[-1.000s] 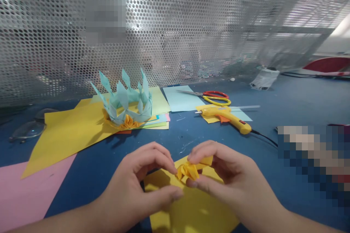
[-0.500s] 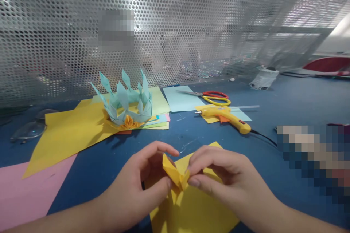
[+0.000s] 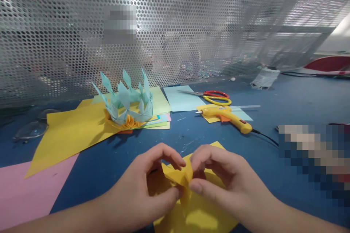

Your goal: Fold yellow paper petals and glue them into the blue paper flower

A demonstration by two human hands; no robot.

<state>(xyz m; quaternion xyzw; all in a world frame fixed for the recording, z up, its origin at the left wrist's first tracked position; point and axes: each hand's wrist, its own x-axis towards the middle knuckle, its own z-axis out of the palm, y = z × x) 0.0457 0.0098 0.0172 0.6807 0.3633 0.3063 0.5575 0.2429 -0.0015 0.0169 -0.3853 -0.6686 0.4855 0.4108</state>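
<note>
paper this thin probably calls for a light touch: keep the folded yellow paper [image 3: 177,176] steady by its narrow base and shape 1 flap at a time, since a hard squeeze could flatten the creases. the left hand [image 3: 136,189] grips it from the left, thumb low against the base, forefinger curled near the top; the right hand [image 3: 232,182] has thumb and forefinger pinching its right side. it sits between the 2 hands, over a yellow sheet [image 3: 205,214] toward the near edge of the desk [image 3: 155,136]; contact with that sheet cannot be told. it looks bright yellow, with pointed flaps spreading above a pinched, narrower lower part. near the desk's far edge stands a pale blue crown [image 3: 123,117] with an orange folded flower [image 3: 129,121] at its front.
</note>
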